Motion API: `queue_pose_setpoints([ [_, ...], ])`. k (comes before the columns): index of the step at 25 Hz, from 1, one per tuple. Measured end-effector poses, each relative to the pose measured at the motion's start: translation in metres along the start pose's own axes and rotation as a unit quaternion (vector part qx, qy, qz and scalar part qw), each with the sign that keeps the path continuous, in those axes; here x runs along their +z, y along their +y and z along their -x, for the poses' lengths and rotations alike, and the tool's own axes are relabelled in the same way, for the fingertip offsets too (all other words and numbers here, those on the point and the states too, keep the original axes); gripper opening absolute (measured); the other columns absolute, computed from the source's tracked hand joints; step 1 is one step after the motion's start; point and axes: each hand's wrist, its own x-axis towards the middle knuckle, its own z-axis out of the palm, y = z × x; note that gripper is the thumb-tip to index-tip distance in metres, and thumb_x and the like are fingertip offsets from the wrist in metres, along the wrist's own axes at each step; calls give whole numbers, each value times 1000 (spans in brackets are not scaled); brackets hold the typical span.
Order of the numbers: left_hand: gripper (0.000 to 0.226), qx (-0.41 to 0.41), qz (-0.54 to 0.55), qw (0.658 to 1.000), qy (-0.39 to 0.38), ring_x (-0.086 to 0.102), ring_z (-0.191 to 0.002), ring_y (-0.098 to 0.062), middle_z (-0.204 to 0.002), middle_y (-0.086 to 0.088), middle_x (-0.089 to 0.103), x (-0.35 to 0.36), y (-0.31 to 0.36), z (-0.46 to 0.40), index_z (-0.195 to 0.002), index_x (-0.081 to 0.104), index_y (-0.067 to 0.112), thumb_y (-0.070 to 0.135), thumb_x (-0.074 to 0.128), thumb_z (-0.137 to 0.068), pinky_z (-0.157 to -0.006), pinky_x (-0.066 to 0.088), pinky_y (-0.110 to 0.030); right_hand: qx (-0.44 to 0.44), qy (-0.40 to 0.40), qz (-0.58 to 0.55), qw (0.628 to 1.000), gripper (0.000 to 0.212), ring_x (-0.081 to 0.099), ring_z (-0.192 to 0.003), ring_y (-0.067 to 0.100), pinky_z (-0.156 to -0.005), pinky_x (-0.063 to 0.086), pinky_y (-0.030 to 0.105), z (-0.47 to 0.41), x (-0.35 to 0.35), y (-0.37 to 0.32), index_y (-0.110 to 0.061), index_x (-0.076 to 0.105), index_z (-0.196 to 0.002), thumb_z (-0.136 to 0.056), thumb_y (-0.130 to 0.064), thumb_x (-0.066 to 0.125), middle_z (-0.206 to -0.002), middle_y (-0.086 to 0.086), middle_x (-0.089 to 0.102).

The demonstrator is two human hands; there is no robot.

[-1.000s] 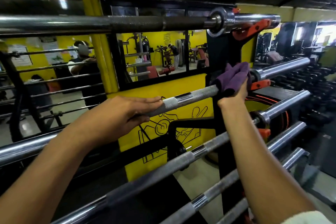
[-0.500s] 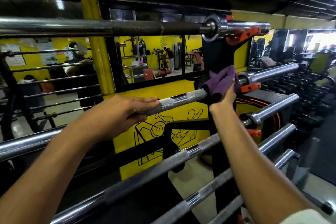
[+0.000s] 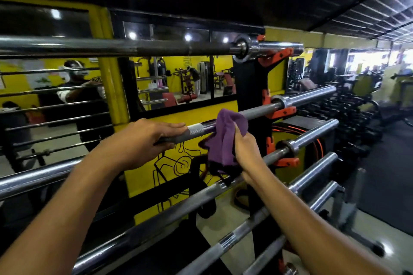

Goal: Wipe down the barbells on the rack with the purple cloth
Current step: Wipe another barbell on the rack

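Note:
Several chrome barbells lie across a black rack with orange hooks (image 3: 282, 113). My left hand (image 3: 145, 140) grips the shaft of the second barbell from the top (image 3: 259, 110), fingers curled over it beside the knurled section. My right hand (image 3: 245, 152) holds the purple cloth (image 3: 223, 140), which hangs against that same bar just right of my left hand and droops below it. The top barbell (image 3: 111, 46) runs above both hands. Lower barbells (image 3: 312, 131) slope down to the right under my forearms.
Behind the rack are a yellow wall with a black drawing (image 3: 178, 163) and mirrors (image 3: 178, 80) reflecting gym machines and people. Dumbbell racks (image 3: 348, 123) line the right side. The black rack upright (image 3: 252, 96) stands right behind the cloth.
My right hand has slid the cloth leftward along the second bar, from the collar end toward my left hand, and now holds it lower, the cloth hanging. The left hand stays put.

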Motion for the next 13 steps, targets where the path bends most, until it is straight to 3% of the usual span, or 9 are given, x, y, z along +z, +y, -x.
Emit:
queue_pose_setpoints([
  [2,58,4,-5,1000,5,43,-135,-1,-147,32,35,2,-2,1,-144,42,44,25,65,-94,-112,38,-29,-156,37,126,979,32,71,-91,9,-67,47,7,13,-26,0,-19,59,-119,-102,-45,50,-99,-5,69],
  [3,58,5,-2,1000,11,44,-134,-2,-148,31,36,4,-2,1,-144,42,44,26,65,-94,-111,39,-30,-237,61,182,952,36,66,-105,13,-81,46,9,16,-38,-2,-20,51,-127,-102,-46,50,-110,-4,66],
  [5,57,-4,7,1000,20,49,-131,-4,-148,28,41,5,-4,0,-143,45,44,26,66,-93,-108,45,-32,-370,90,326,866,56,50,-125,22,-105,41,32,7,-46,-6,-18,36,-142,-100,-54,45,-137,6,51],
  [7,55,-18,17,999,24,52,-129,-4,-145,25,46,4,-4,0,-141,48,43,26,68,-92,-107,46,-32,-440,64,494,747,64,37,-135,27,-112,29,48,-13,-33,-12,-19,32,-147,-97,-60,36,-148,12,41],
  [9,54,-34,22,999,35,50,-129,-1,-142,25,49,4,-3,0,-139,51,43,27,70,-91,-108,41,-26,-472,-25,584,660,68,44,-131,29,-113,29,54,-43,-17,-10,-20,47,-140,-97,-69,25,-141,7,52],
  [10,54,-42,25,998,34,49,-129,1,-140,26,50,4,-2,0,-138,52,44,27,71,-91,-108,39,-23,-480,-68,597,639,72,52,-122,28,-108,34,52,-57,-12,-13,-21,54,-132,-95,-73,22,-130,4,60],
  [11,53,-50,27,998,34,49,-128,3,-139,27,52,4,-1,0,-137,53,44,28,72,-90,-109,40,-23,-478,-100,604,630,73,58,-111,27,-101,39,48,-67,-7,-21,-24,59,-124,-93,-77,19,-119,1,66],
  [13,49,-65,33,996,45,52,-124,5,-134,28,56,3,1,-1,-133,57,44,32,73,-88,-106,46,-28,-416,-164,615,649,74,63,-97,26,-84,47,40,-84,2,-46,-31,63,-112,-91,-80,12,-103,0,70],
])
